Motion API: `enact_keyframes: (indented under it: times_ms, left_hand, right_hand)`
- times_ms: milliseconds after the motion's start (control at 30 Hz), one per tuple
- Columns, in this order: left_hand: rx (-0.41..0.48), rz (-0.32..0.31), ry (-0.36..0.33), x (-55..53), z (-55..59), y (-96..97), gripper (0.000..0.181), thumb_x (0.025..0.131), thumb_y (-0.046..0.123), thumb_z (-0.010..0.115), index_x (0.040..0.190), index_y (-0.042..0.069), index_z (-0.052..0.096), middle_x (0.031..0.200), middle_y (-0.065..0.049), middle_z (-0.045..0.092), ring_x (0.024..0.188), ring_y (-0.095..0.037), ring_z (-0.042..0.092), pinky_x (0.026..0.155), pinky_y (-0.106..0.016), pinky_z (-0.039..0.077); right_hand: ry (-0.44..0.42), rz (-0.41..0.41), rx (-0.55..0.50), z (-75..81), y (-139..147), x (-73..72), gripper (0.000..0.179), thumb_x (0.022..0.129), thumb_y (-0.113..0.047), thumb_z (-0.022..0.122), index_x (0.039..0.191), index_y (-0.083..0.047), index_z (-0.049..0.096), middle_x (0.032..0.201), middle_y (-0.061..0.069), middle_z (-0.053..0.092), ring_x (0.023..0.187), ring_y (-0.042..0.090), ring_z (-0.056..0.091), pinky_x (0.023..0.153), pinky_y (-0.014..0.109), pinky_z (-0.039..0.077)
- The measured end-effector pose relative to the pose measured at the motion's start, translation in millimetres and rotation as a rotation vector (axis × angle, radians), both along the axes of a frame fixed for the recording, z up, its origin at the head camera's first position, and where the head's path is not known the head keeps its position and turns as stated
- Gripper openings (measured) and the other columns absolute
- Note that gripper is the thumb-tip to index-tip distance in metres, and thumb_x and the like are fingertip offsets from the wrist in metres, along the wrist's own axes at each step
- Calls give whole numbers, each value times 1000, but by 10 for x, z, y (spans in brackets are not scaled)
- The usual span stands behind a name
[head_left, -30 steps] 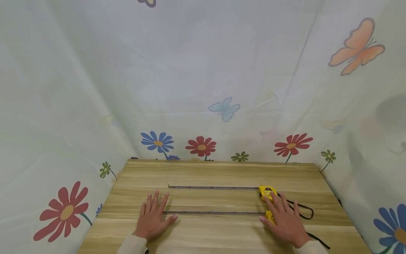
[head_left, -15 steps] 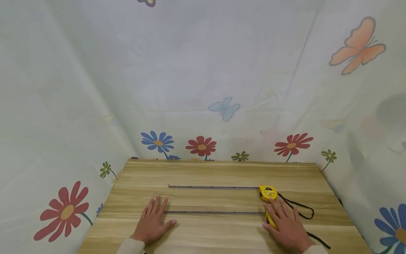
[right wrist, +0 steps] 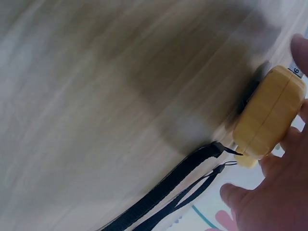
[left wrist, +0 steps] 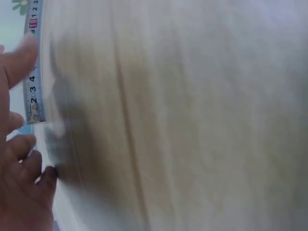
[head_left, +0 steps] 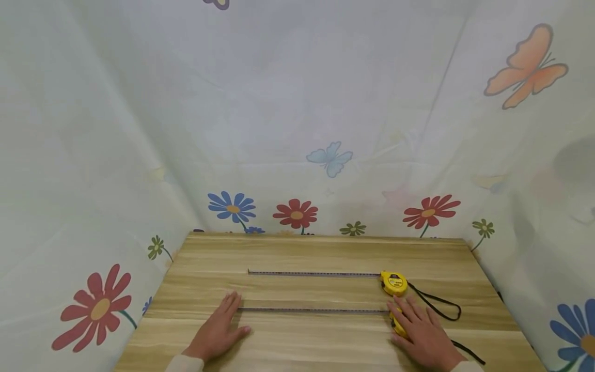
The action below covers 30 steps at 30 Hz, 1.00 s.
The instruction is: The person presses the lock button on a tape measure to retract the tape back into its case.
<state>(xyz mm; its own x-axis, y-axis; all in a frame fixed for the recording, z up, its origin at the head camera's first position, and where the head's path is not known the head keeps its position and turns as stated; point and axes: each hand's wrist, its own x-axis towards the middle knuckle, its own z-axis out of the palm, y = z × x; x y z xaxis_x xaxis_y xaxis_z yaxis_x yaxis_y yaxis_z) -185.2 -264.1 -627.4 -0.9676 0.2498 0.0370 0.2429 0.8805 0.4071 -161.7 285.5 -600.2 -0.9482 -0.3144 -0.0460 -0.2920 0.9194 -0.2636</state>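
Two yellow tape measures lie side by side, their blades drawn out to the left in parallel. My left hand [head_left: 216, 330] lies with straight fingers beside the hook end of the near blade [head_left: 313, 310]; in the left wrist view the thumb overlaps that printed blade [left wrist: 32, 89]. Over the near tape measure case [head_left: 396, 321] my right hand [head_left: 425, 333] spreads relaxed fingers, partly hiding it. The right wrist view has the yellow case [right wrist: 270, 113] right by these fingers. The far tape measure [head_left: 393, 283] sits just beyond the right fingertips, its blade [head_left: 313, 273] extended.
Both tape measures trail black wrist straps, the far one's loop [head_left: 446, 311] and the near one's strap [head_left: 467, 352] reaching right. The wood-grain tabletop [head_left: 321, 253] meets a white curtain [head_left: 279, 113] printed with flowers and butterflies at the back and sides.
My left hand has slid a little toward me and left, its fingers drawing together. My right hand has shifted slightly right and nearer, uncovering the far case. Both tape measures stay put.
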Motion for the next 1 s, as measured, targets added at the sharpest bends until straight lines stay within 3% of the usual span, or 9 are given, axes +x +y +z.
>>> enact_keyframes:
  times_ms: [133,267,367,600,800,1000]
  left_hand:
    - [43,9,-3,20,-6,-40,73,99,39,69,155,-1,44,165,-20,39,154,-41,37,122,-57,35]
    - [63,21,54,21,-9,-66,53,100,18,68,148,0,55,157,-18,53,144,-38,52,117,-54,43]
    - [62,32,100,-14,-8,-70,42,98,12,70,139,6,64,147,-13,63,133,-35,64,110,-51,51]
    - [78,76,166,-135,19,-42,21,89,11,80,108,20,77,110,5,80,101,-17,76,89,-39,61]
    - [93,59,172,-174,43,-87,15,88,13,81,103,19,82,111,1,81,104,-21,78,92,-39,62]
    - [127,-6,198,-212,72,-149,12,87,14,82,97,23,82,107,5,81,99,-16,78,87,-36,63]
  right_hand:
    - [-8,52,1,-12,38,-40,74,99,-47,68,162,-21,39,167,11,40,154,42,37,117,72,32]
    - [14,91,-14,-14,61,-67,74,96,-36,75,159,-17,43,161,12,49,146,39,48,114,62,43]
    - [13,87,-29,-11,60,-83,73,93,-31,79,157,-16,46,156,10,53,142,35,52,111,58,48]
    - [-28,58,-57,19,44,-111,72,91,-27,82,155,-15,50,151,9,56,138,32,55,108,56,50]
    - [-35,69,-63,59,54,-108,71,91,-26,81,154,-14,51,150,10,57,136,32,57,107,56,51]
    - [-13,62,-64,147,58,-92,70,91,-26,81,153,-15,52,150,11,58,136,34,58,107,56,51]
